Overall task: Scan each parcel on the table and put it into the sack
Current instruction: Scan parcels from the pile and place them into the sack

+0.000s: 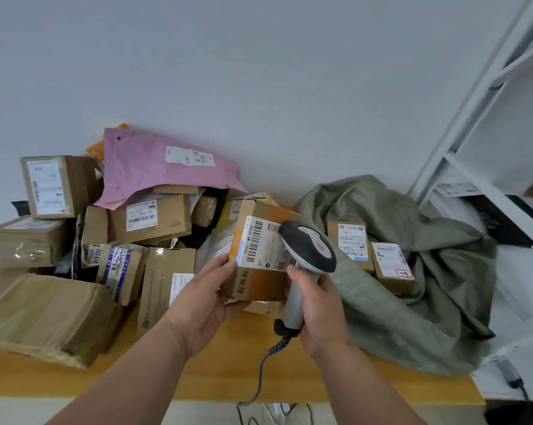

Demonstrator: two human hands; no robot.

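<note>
Two hands are in view, and each one holds one thing. The left hand (208, 297) grips one small brown box (259, 256), with the fingers curled under its near corner and the thumb on its left side. The box is held up above the yellow table (228, 363), tilted, in the middle of the view. It is plain cardboard with orange patches and dark letters on the front. One big white label with black bar codes covers its top face. The right hand (317, 305) is wrapped tight around the handle of one scanner (308, 256). The scanner is grey and white with a dark head, and the head sits right against the box's label. One dark cord (263, 366) hangs from the handle over the table edge. On the left of the table is a messy pile of at least nine more brown boxes, with one pink bag (154, 170) lying on top at the back. On the right lies one crumpled green sack (412, 296). Two boxes (372, 253) with white labels sit inside it, side by side. One white shelf frame (473, 127) stands at the far right.
</note>
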